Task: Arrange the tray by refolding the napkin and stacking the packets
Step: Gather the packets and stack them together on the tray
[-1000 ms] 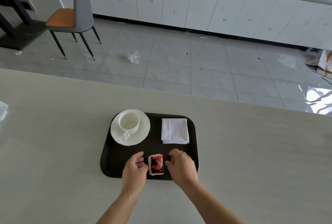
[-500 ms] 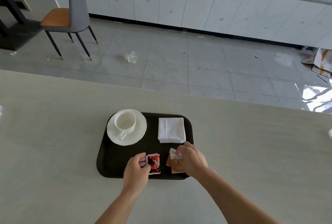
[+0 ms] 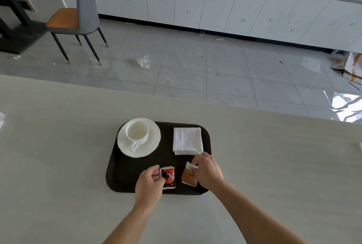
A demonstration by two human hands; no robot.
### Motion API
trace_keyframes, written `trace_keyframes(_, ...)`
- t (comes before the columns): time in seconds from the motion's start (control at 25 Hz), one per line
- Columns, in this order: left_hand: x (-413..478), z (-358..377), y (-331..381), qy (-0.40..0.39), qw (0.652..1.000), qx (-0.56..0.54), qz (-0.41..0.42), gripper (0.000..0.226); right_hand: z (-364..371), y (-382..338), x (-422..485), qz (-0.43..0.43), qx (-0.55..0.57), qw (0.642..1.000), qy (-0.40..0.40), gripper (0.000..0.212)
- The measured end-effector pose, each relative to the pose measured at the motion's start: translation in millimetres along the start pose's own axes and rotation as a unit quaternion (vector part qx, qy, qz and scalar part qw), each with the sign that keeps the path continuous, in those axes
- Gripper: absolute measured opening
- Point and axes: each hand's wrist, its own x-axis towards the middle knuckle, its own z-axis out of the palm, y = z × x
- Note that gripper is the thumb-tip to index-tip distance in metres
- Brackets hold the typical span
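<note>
A dark tray (image 3: 125,177) lies on the pale table. A folded white napkin (image 3: 187,140) rests in its far right corner. A stack of red packets (image 3: 168,178) sits at the tray's near edge, and my left hand (image 3: 149,183) pinches its left side. To the right lie brown packets (image 3: 188,178) with a small white one on top; my right hand (image 3: 208,171) grips their right edge and covers part of them.
A white cup (image 3: 137,132) on a white saucer (image 3: 152,145) fills the tray's far left corner. The table's far edge runs just beyond the tray. A grey chair (image 3: 78,14) and white cabinets (image 3: 215,3) stand across the tiled floor.
My right hand left the red stack and moved right onto the brown packets, which are now exposed. My left hand stays on the red packets.
</note>
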Motion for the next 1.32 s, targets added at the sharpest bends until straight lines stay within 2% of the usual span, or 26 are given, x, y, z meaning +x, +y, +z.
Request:
trace_keyframes(0.12, 0, 1, 1, 0.002, 1.000, -0.006, -0.004, 0.045, 1, -6, 0, -0.008, 0.013, 1.000, -0.006, 0.016)
trace_keyframes(0.28, 0, 1, 1, 0.005, 1.000, -0.010, -0.008, 0.045, -2, -9, 1, 0.003, 0.062, 0.997, -0.053, 0.010)
trace_keyframes(0.48, 1, 4, 4, -0.009, 1.000, -0.015, -0.006, 0.047, -17, 3, 5, -0.005, 0.022, 0.994, -0.110, 0.013)
trace_keyframes(0.8, 0, 11, 7, -0.013, 1.000, 0.003, 0.011, 0.049, -7, 7, -16, -0.025, 0.028, 0.999, -0.021, 0.038)
trace_keyframes(1.08, 0, 18, 12, -0.023, 0.999, 0.028, 0.027, 0.048, 0, 0, -22, -0.018, 0.026, 0.999, -0.026, 0.036)
trace_keyframes(1.32, 1, 21, 8, -0.026, 0.999, 0.034, 0.034, 0.049, 2, -4, -21, -0.012, 0.032, 0.998, -0.045, 0.050)
